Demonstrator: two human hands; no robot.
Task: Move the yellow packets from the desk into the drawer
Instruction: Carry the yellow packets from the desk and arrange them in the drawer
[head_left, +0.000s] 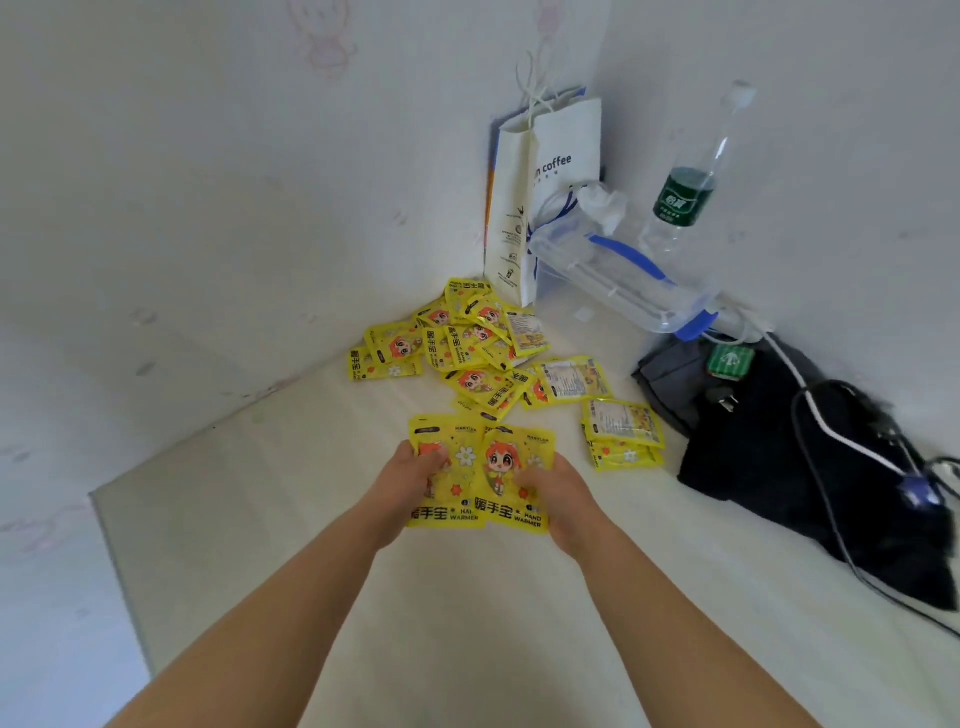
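Yellow packets (470, 467), in left grip (410, 483), right grip (558, 493)

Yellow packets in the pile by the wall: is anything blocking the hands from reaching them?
Nothing visible does. The left hand and right hand already hold two packets near the front, and only bare desk lies between them and the pile. The drawer is out of view.

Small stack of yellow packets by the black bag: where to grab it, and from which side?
Pinch the small stack at its near-left corner, thumb on top and fingers under, coming from the left. It lies flat on the desk, and that side looks open, while the black bag crowds its right edge. The right hand is nearer but holds a packet.
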